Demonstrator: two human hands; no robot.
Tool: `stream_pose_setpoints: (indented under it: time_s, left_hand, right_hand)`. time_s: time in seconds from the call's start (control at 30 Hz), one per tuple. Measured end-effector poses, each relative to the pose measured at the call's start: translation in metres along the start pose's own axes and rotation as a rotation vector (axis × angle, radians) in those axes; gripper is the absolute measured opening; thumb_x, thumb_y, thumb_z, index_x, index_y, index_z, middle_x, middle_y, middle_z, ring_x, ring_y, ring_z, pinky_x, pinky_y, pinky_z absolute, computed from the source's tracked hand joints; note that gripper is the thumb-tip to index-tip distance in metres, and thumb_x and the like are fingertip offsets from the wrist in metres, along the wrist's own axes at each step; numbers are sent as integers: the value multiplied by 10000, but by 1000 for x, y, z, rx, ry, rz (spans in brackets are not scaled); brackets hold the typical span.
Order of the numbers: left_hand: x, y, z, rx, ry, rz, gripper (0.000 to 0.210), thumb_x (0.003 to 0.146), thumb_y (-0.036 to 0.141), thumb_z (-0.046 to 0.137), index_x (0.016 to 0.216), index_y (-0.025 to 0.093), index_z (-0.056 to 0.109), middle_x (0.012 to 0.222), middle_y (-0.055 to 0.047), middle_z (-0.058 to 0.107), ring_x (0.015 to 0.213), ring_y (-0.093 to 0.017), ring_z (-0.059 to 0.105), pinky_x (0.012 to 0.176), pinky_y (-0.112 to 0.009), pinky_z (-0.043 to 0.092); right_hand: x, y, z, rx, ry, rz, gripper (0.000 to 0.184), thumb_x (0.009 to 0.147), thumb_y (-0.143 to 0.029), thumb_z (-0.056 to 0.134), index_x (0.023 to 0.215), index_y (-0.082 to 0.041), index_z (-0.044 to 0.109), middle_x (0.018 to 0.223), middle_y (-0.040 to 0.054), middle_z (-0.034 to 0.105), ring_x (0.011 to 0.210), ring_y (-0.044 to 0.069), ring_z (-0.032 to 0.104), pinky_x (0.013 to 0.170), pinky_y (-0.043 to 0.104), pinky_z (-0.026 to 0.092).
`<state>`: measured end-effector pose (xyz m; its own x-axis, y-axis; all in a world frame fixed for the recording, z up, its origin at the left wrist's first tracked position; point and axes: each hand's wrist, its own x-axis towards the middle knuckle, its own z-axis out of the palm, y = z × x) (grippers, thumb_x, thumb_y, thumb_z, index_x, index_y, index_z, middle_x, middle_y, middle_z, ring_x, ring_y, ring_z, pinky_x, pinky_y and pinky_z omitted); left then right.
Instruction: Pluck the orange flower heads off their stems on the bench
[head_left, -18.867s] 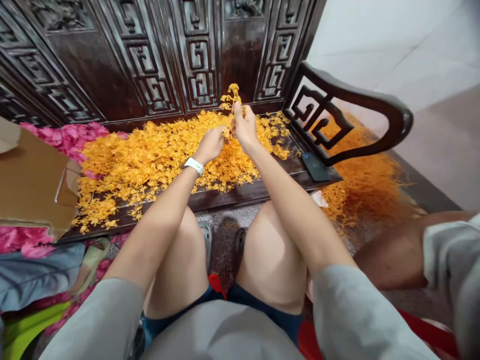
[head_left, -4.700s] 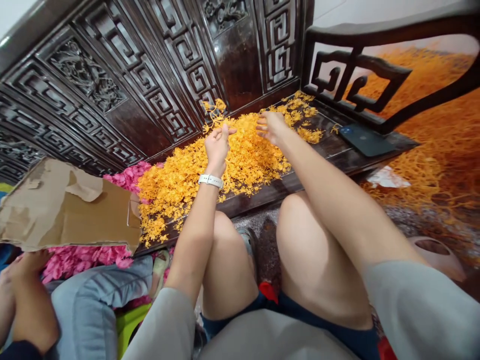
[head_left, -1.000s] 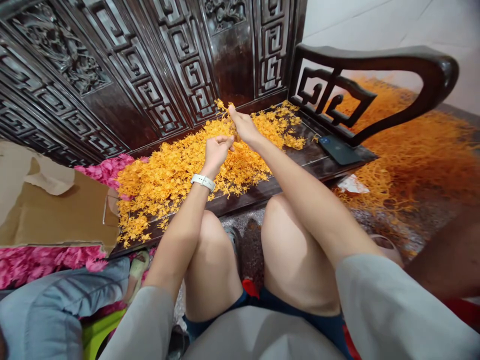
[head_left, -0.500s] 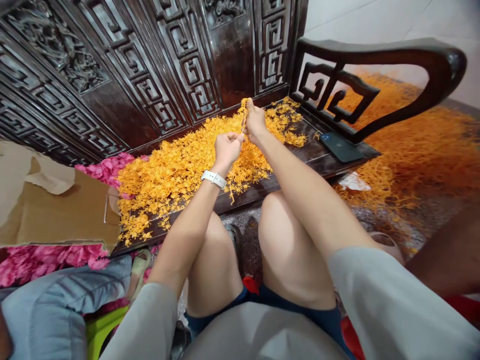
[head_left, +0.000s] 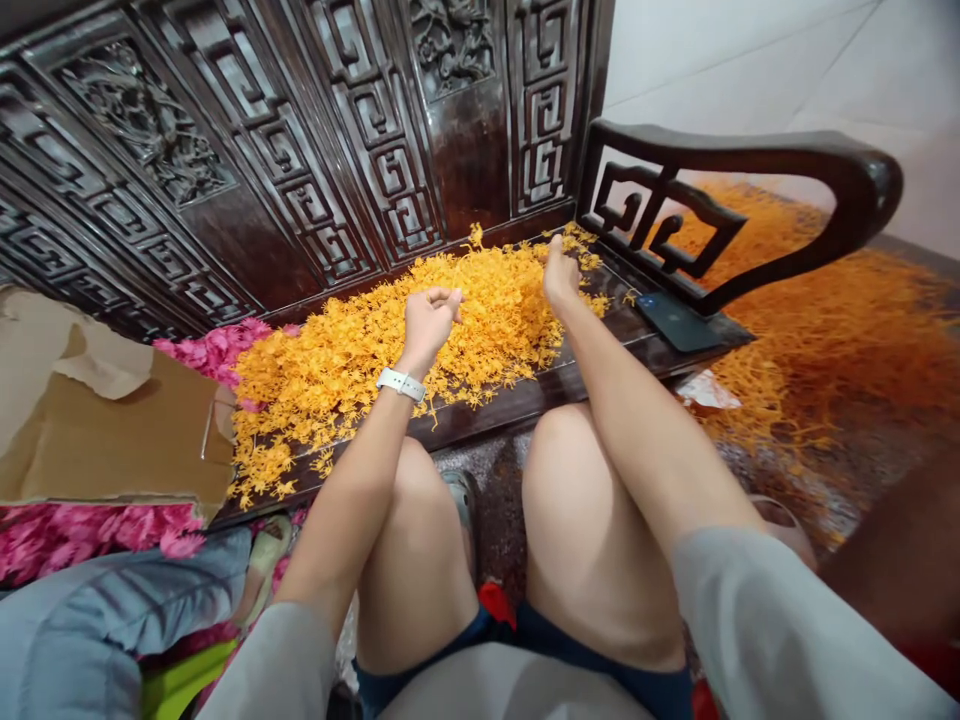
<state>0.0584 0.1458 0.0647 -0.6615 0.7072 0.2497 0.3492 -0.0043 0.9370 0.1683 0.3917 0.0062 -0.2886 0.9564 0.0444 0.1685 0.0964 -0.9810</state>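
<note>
My left hand (head_left: pixel 430 322), with a white band at the wrist, is above the front of a long heap of yellow-orange artificial flowers (head_left: pixel 337 350). Its fingers are curled and the thumb is near the fingertips; whatever may be between them is too small to make out. Farther right, my right hand (head_left: pixel 561 275) is closed with the thumb pointing up, over the heap's right end. What it holds, if anything, is hidden behind the fingers. A single yellow flower (head_left: pixel 476 236) shows above the heap's back edge, between the hands, against the dark bench back; I cannot tell whether it rests there.
The carved dark bench (head_left: pixel 480 180) has a curved armrest (head_left: pixel 750 150) at right, with a dark phone (head_left: pixel 679 320) below it. Orange strands (head_left: pixel 840 330) pile beyond. At left are a cardboard box (head_left: pixel 112 430), pink flowers (head_left: pixel 97 535) and another person's jeans-clad leg (head_left: pixel 127 600).
Half a second ago my hands were close together with an orange strand stretched between them. They have moved apart, left hand leftward and right hand rightward, and the strand no longer shows between them.
</note>
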Motion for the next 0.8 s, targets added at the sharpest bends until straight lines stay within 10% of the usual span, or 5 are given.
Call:
stream_pose_setpoints:
  time_s: [0.17, 0.47, 0.8]
  left_hand:
    - [6, -8, -5, 351, -21, 63, 273, 954, 242, 701, 685, 200, 670, 578, -9, 615, 567, -169, 544, 664, -347, 406]
    - [11, -16, -14, 237, -70, -1, 393, 934, 203, 659, 547, 205, 591, 579, -42, 617, 623, -178, 586, 680, -336, 444]
    - [-4, 3, -18, 569, -150, 120, 291, 884, 220, 706, 603, 207, 633, 583, -40, 583, 589, -184, 504, 696, -379, 416]
  right_hand:
    - [-12, -27, 13, -126, -49, -278, 834, 1030, -866, 238, 1143, -197, 722, 1221, 165, 728, 1249, 332, 649, 1058, 498, 541]
    - [-67, -68, 44, 81, -638, -233, 735, 932, -942, 447, 897, -223, 595, 574, 1, 518, 493, 136, 478, 474, 281, 426]
    - [-32, -42, 54, 127, -337, -321, 740, 874, -947, 562, 800, -212, 579, 574, -15, 392, 569, 154, 551, 507, 259, 451]
